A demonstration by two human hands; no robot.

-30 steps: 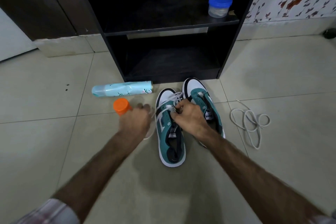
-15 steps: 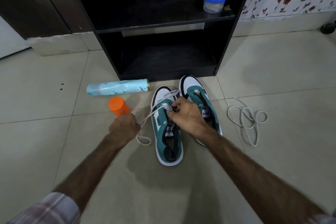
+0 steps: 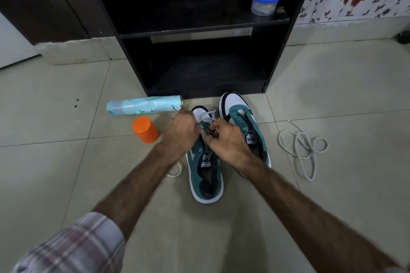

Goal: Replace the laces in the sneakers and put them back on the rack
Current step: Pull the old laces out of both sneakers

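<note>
A: Two hands worked at the toe end of the left sneaker [image 3: 205, 173]. How did the fingers lie?

B: The left hand [image 3: 180, 132] was closed in a loose fist over the sneaker's outer side, apparently gripping the white lace [image 3: 207, 116]; its fingers were hidden behind the knuckles, so the exact hold could not be told. The right hand [image 3: 228, 142] had its fingers [image 3: 214, 129] curled narrowly, pinching the same lace at the lowest eyelets.

A: Which way did the shoes point?

B: Both sneakers lay on the floor [image 3: 66, 162] with long axes running away from the person, toes toward the rack [image 3: 199, 29] and heels nearest the camera. The right sneaker [image 3: 240, 117] sat just beside the left one, slightly farther forward, its toe close to the rack's base. A slack loop of the lace lay on the tile beneath the left forearm.

A: Materials and shapes?

B: The uppers were matte teal, suede-like, with white toe panels, black trim and white soles; each tongue carried a white label. A second lace [image 3: 302, 148], a thin white cord, lay coiled in loose loops on the glossy tile, to the right of the shoes and apart from them. The rack was dark and box-shaped.
</note>
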